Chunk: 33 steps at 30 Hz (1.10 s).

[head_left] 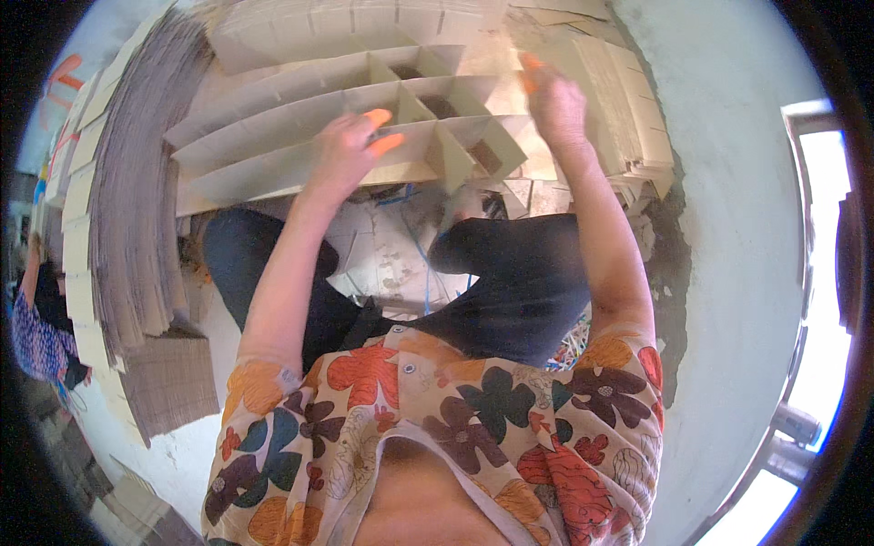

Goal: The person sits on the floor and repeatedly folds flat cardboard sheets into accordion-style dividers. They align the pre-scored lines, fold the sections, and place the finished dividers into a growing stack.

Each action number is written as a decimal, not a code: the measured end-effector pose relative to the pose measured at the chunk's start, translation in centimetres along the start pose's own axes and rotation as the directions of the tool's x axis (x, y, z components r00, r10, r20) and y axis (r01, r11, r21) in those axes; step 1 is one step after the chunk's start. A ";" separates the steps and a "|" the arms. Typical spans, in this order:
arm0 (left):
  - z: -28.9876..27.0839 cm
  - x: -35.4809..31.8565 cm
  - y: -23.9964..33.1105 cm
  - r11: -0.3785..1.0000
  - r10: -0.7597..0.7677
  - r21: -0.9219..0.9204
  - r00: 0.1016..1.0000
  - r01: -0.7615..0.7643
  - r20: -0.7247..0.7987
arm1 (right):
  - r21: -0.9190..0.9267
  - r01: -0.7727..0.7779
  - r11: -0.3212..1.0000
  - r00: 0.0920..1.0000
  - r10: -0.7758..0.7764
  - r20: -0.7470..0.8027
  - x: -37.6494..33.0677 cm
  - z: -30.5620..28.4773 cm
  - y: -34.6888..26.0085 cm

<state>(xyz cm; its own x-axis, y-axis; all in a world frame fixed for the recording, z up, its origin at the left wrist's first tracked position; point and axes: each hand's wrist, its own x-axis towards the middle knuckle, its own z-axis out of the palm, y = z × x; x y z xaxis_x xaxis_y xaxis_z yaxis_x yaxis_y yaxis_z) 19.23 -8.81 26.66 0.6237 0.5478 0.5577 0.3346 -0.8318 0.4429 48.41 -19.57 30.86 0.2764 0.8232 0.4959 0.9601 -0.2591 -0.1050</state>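
Observation:
A slotted cardboard divider grid (446, 136) stands partly put together before me, long strips crossed by short pieces at its right end. My left hand (346, 155), with orange covers on its fingertips, is closed on the top edge of the nearest long cardboard strip (264, 168), thumb on the near side. My right hand (555, 105), also with orange-covered fingertips, is raised beyond the grid's right end, beside a stack of cardboard pieces (605, 100). Motion blurs its fingers, and I cannot make out whether they hold anything.
A tall stack of cardboard strips (146, 182) rises on the left, with more cardboard (168, 382) below it. More slotted strips (337, 32) lie at the far side. A pale wall (737, 227) borders the right. Another person (41, 337) is at the far left edge.

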 end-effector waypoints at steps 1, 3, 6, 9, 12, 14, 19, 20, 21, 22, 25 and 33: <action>-0.9 -0.4 -0.1 0.999 0.037 -0.008 0.997 -0.037 -0.065 | -0.159 -0.139 0.977 0.986 0.152 0.074 0.0 -1.3 1.5; -2.8 -0.6 0.2 0.998 0.061 0.014 0.993 -0.060 -0.102 | -0.408 -0.251 0.878 0.965 0.259 -0.035 -2.9 -0.3 7.9; -4.5 -1.7 -1.1 0.987 0.074 0.149 0.992 -0.058 -0.104 | -0.514 -0.425 0.745 0.856 0.515 0.039 -6.0 -0.3 11.3; -5.0 -2.3 -1.8 0.982 -0.009 0.189 0.996 0.025 -0.084 | -0.489 -0.444 0.751 0.810 0.570 0.138 -7.8 0.4 13.7; -5.2 -2.9 -2.8 0.975 -0.060 0.210 0.995 0.074 -0.074 | -0.424 -0.451 0.785 0.824 0.549 0.142 -7.6 0.5 15.6; -5.1 -2.9 -2.9 0.977 -0.050 0.203 0.994 0.069 -0.097 | -0.357 -0.509 0.783 0.798 0.585 0.143 -7.3 0.0 16.7; -5.6 -3.3 -2.9 0.977 -0.016 0.208 0.991 0.043 -0.132 | -0.283 -0.610 0.740 0.779 0.625 -0.044 -5.8 -2.1 14.7; -5.6 -3.3 -3.0 0.977 -0.016 0.208 0.991 0.044 -0.135 | -0.274 -0.609 0.744 0.783 0.620 -0.056 -5.2 -2.9 13.9; -5.5 -3.3 -3.1 0.977 -0.014 0.208 0.990 0.044 -0.141 | -0.187 -0.597 0.780 0.800 0.596 -0.069 -4.5 -3.9 13.1; -5.6 -3.2 -3.0 0.981 -0.025 0.188 0.991 0.050 -0.131 | -0.093 -0.575 0.813 0.818 0.570 -0.077 -3.5 -4.7 12.0; -5.6 -3.0 -3.0 0.983 -0.038 0.174 0.995 0.054 -0.096 | 0.388 -0.323 0.863 0.919 0.384 -0.090 -0.9 -8.3 4.6; -3.7 -3.6 -5.0 0.992 -0.067 0.107 0.998 0.066 0.006 | 0.623 0.052 0.780 0.969 -0.191 0.159 0.6 -6.4 -10.8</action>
<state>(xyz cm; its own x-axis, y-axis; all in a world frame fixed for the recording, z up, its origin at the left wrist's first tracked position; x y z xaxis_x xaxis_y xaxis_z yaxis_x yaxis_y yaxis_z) 12.69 -6.34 25.06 0.6042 0.6017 0.5224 0.4484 -0.7987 0.4013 37.93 -19.50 37.85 0.0910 0.9272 0.3633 0.7898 0.1550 -0.5935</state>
